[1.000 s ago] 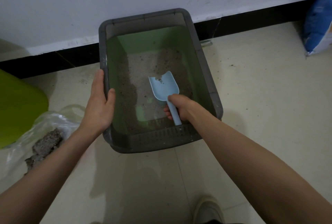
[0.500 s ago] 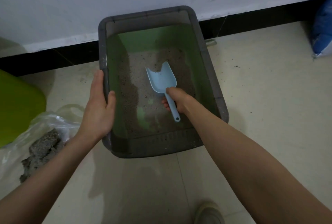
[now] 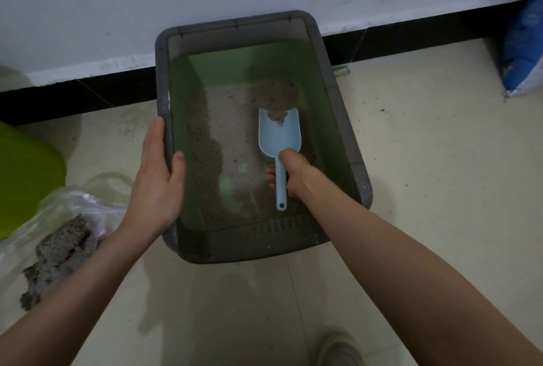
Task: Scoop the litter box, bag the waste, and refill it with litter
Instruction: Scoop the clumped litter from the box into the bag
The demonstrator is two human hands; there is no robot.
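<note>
Blue scoop [image 3: 279, 133] in grey-green litter box [image 3: 338, 95]

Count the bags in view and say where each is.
2: a clear plastic bag holding clumped waste on the floor left of the litter box; a blue bag at the right edge, partly cut off.
</note>
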